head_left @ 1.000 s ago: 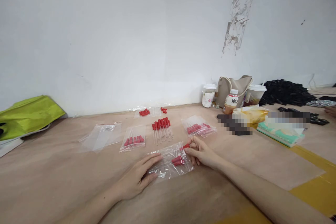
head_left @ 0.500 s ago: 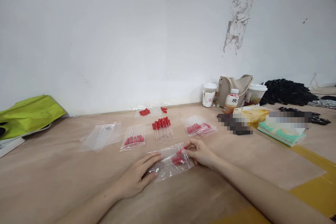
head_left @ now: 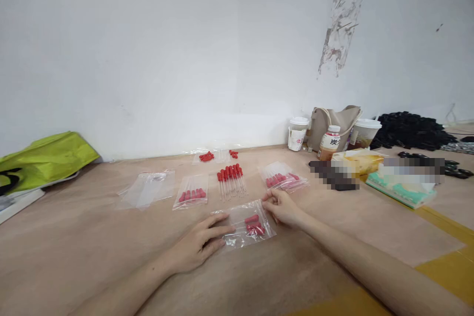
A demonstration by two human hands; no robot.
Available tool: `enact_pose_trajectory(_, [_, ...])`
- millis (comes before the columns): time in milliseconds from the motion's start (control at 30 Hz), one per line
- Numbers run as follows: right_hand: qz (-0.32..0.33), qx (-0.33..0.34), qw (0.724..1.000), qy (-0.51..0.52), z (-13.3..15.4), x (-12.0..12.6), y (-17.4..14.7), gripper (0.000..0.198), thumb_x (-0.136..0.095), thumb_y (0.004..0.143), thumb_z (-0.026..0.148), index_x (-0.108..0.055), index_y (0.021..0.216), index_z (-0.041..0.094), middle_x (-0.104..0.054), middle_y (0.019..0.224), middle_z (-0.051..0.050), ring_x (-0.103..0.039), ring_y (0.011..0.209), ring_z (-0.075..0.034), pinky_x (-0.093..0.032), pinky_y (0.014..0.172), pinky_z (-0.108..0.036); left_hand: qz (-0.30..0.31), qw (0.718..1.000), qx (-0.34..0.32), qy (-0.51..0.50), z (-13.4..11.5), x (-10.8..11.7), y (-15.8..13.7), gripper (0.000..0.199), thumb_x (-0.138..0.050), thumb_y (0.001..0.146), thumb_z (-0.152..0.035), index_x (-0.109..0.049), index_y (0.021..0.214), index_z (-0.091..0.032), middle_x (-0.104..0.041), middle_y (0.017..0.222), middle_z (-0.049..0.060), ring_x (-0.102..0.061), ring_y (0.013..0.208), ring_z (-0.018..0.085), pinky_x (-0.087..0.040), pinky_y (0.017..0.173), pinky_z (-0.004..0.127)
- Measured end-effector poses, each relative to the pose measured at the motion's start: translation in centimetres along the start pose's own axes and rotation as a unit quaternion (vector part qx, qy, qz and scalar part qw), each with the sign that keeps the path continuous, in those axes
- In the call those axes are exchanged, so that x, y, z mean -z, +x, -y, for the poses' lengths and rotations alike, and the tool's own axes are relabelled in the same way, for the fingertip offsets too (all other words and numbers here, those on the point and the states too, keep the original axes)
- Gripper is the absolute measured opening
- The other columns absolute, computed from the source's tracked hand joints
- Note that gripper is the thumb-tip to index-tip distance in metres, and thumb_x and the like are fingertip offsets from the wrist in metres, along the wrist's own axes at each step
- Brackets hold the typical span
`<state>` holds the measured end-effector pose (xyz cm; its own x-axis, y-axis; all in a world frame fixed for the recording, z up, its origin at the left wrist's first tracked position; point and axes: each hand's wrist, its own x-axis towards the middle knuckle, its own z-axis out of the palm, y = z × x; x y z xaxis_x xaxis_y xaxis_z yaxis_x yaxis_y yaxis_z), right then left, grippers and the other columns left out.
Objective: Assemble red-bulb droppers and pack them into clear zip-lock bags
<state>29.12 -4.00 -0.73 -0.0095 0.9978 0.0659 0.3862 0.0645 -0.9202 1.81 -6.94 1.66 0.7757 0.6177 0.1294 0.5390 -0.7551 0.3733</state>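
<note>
A clear zip bag lies in front of me with several red-bulbed droppers inside, bulbs toward the zip end at the right. My left hand rests on the bag's left end, fingers spread. At the top right corner of the bag, my right hand has its fingers closed in a pinch on the edge. Just beyond stands a row of loose droppers, laid side by side. Filled zip bags flank them: one at the left and a small overlapping stack at the right.
Flat unfilled zip bags lie left. By the wall is a clear bag with red bulbs. At right stand a lidded cup, a bottle, a beige bag, tissue packs and a black pile.
The droppers inside the bag have settled lower and closer together. My right hand has shifted from over the bulbs to the bag's corner. The view has turned slightly left.
</note>
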Motion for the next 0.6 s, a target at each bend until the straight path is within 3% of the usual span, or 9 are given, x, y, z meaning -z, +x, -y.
enact_pose_trajectory(100, [-0.050, 0.048, 0.991, -0.113, 0.9, 0.6, 2.9, 0.007, -0.056, 0.064, 0.014, -0.054, 0.071, 0.015, -0.059, 0.061, 0.002, -0.052, 0.048, -0.007, -0.038, 0.046, -0.016, 0.001, 1.000, 0.001, 0.002, 0.0, 0.1, 0.1, 0.035, -0.036, 0.091, -0.030, -0.042, 0.125, -0.035, -0.033, 0.137, -0.002, -0.032, 0.124, 0.020, -0.030, 0.101, 0.038])
enact_pose_trajectory(333, [-0.050, 0.003, 0.987, -0.151, 3.0, -2.2, 9.8, 0.009, -0.057, 0.064, 0.019, -0.061, 0.070, 0.014, -0.060, 0.055, 0.001, -0.054, 0.049, -0.009, -0.039, 0.049, -0.018, -0.012, 1.000, 0.000, -0.016, 0.0, 0.0, 0.1, 0.033, -0.038, 0.090, -0.030, -0.046, 0.122, -0.031, -0.036, 0.136, 0.000, -0.036, 0.121, 0.020, -0.032, 0.099, 0.036])
enact_pose_trajectory(600, [-0.090, -0.012, 0.972, -0.217, 3.5, -3.8, 11.2, 0.010, -0.058, 0.061, 0.022, -0.062, 0.059, 0.013, -0.063, 0.060, -0.006, -0.059, 0.062, -0.015, -0.040, 0.053, -0.020, -0.009, 1.000, -0.005, -0.013, -0.3, 0.3, 0.0, 0.033, -0.038, 0.090, -0.030, -0.046, 0.121, -0.031, -0.037, 0.135, 0.000, -0.038, 0.120, 0.020, -0.033, 0.099, 0.035])
